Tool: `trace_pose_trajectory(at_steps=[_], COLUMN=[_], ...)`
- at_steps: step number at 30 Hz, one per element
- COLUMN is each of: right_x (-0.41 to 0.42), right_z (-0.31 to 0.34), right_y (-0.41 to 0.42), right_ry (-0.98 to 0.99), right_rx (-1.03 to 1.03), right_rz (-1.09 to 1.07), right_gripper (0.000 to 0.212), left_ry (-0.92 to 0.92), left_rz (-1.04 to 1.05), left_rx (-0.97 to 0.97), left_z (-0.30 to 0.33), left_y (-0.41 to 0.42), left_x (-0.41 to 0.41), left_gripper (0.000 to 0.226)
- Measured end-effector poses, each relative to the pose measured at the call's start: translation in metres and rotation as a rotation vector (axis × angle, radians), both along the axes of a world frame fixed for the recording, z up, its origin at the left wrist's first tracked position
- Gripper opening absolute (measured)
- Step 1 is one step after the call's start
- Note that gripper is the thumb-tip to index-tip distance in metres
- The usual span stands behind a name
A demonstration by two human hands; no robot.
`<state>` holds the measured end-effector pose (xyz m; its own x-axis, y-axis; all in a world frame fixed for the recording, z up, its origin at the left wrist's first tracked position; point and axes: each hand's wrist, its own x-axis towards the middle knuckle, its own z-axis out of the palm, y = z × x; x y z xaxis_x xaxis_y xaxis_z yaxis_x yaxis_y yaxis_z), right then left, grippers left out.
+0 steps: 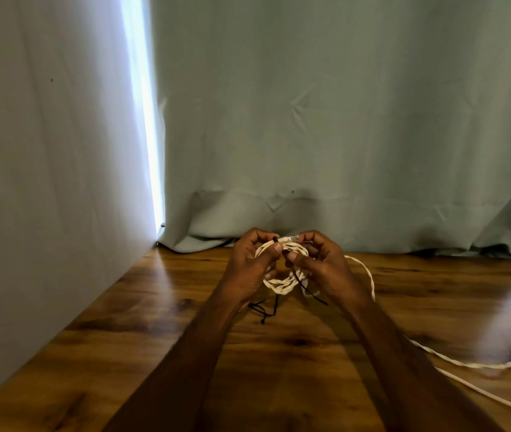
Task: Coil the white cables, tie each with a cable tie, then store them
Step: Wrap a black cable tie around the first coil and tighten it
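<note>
Both bare forearms reach forward from the bottom edge and meet above the far middle of the wooden surface [160, 313]. The left hand [249, 266] is turned palm inward, fingers curled round the left side of a coiled white cable [280, 283], thumb and forefinger pinching at the top of the coil where a small dark end of a black cable tie [312, 295] shows against the cable's pale plug [288, 238]. The grip there is a tight pinch, fingertips pressed together on the tie and coil.

The coil itself is held upright between the two hands, lifted just off the surface. It is a bundle of several loops of twisted, cream-white cord, roughly round, with the plug lying across its top. The thin black tie runs down through the loops and its loose tail pokes out below, towards the right wrist.

The right hand [322, 265] mirrors the left: fingers curled round the right side of the coil, thumb and forefinger pinching the plug end at the top.

Below the left hand a few spare black ties [263, 310] lie in a loose tangle on the wood. To the right, another white cable [453, 361] trails uncoiled across the surface, curving behind the right wrist and off the right edge. Grey-green curtains [341, 120] hang behind
</note>
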<state>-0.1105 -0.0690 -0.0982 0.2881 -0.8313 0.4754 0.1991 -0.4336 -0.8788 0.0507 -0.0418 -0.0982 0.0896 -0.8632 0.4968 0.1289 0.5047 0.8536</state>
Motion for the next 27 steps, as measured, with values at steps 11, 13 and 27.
trace_pose_trajectory(at_steps=[11,13,27], right_x=[-0.015,-0.014,-0.01], right_z=[0.009,0.007,0.004], right_y=[0.014,0.011,0.002], right_ry=[-0.021,0.072,0.296], right_rx=[0.366,0.353,0.276], right_rz=[0.495,0.406,0.02], right_gripper=[0.033,0.035,0.018], left_ry=[-0.284,-0.28,-0.408], left_rz=[-0.051,-0.049,0.111], left_rx=[-0.12,-0.114,-0.179], left_z=[0.002,0.0,-0.006], left_y=[0.003,0.002,0.002], left_x=[0.001,0.001,-0.005], left_gripper=[0.01,0.01,0.01])
